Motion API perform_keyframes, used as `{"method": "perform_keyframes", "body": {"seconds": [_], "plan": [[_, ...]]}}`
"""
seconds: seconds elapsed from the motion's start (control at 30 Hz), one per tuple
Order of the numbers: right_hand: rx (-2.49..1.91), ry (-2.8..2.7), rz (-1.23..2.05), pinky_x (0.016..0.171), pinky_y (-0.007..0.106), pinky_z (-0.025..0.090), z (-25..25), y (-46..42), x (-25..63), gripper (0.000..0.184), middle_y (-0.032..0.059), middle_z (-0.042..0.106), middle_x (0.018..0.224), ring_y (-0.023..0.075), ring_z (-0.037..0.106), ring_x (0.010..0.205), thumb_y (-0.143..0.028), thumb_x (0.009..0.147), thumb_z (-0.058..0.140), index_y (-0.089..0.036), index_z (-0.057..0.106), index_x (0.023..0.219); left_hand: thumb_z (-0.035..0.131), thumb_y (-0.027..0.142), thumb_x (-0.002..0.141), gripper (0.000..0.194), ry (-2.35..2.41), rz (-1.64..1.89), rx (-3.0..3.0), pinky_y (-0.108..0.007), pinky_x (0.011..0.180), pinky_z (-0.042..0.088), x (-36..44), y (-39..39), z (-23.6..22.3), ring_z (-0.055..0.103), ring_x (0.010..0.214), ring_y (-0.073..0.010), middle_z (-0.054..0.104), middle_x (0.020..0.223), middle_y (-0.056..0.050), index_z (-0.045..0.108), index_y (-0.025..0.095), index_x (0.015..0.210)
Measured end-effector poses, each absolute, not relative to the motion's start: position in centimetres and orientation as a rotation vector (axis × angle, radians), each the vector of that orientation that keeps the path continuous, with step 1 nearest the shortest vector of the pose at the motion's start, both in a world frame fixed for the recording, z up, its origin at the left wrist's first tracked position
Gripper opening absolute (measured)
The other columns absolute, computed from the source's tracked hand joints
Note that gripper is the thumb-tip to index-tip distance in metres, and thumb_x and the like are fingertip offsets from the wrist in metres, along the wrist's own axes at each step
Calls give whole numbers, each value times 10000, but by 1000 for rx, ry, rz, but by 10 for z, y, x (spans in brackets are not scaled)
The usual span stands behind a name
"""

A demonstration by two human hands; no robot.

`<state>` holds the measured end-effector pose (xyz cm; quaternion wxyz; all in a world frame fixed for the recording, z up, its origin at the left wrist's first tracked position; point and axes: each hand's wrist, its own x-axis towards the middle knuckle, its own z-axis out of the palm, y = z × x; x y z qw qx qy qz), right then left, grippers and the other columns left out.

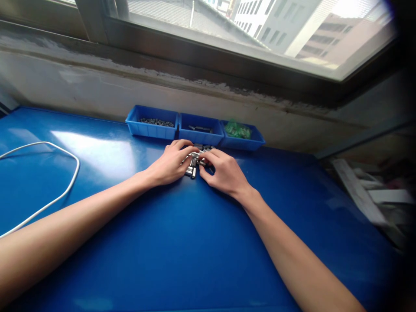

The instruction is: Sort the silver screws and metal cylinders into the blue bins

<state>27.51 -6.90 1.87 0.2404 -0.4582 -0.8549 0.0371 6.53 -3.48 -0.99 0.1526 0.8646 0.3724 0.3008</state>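
One loose pile of small, silvery, elongated metal pieces (194,162) is lying on the glossy blue table (182,242) between my left hand (171,162) and right hand (226,173), near three blue plastic bins (201,137). My curved fingers are resting at the pile from both sides; whether they are clamping any piece, I cannot tell.

The blue work surface (182,251) supports three blue bins (199,136), aligned in a row near the far edge. Metal pieces (194,162) lie piled before the bins; a white cable (77,167) curves at left.
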Motion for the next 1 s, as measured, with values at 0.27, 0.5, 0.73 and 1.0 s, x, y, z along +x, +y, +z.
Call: {"method": "perform_keyframes", "body": {"seconds": [0.27, 0.5, 0.73, 1.0], "plan": [[-1169, -2384, 123, 800, 323, 531, 15, -65, 283, 161, 77, 728, 973, 220, 679, 876, -176, 918, 597, -200, 695, 1044, 472, 281, 997, 347, 1063, 865, 2495, -480, 1118, 431, 65, -34, -11, 519, 1282, -284, 565, 1363, -126, 629, 213, 1298], [-1105, -2027, 384, 740, 324, 581, 17, -64, 284, 87, 35, 770, 876, 187, 717, 735, -245, 849, 718, -201, 734, 923, 437, 279, 1009, 357, 1060, 860, 2474, -480, 1122, 428, 65, -35, -9, 518, 1281, -281, 567, 1360, -124, 630, 204, 1300], [-1079, -1384, 1025, 745, 343, 615, 10, -57, 279, 312, 23, 765, 841, 208, 746, 776, -403, 659, 909, -207, 744, 836, 447, 274, 1001, 358, 1053, 854, 2468, -490, 1113, 431, 65, -35, -10, 515, 1282, -283, 563, 1371, -124, 621, 220, 1309], [-1080, -1283, 1034, 755, 320, 599, 8, -49, 279, 310, 32, 781, 873, 177, 721, 774, -370, 641, 918, -199, 784, 862, 602, 421, 934, 350, 1099, 946, 2498, -468, 1076, 443, 65, -39, -3, 537, 1176, -287, 600, 1269, -115, 688, 211, 1200]]}}
